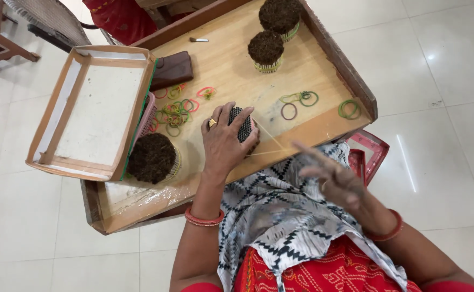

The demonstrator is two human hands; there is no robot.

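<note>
My left hand [223, 141], with a ring on one finger, presses down on a small dark-tipped bundle of sticks [242, 123] lying on the wooden tray [323, 127]. My right hand [331, 176] is blurred over my lap and pulls a thin rubber band [269, 141] taut from the bundle. Loose rubber bands [175, 113] in green, red and yellow lie just left of the bundle. More green bands [300, 99] lie to its right.
Two dark-topped round bundles [265, 50] stand at the tray's far end. A third, larger bundle [151, 157] sits in a pink basket at the left. A white-lined box lid [94, 108], a brown wallet [172, 69] and a red container [371, 148] are nearby.
</note>
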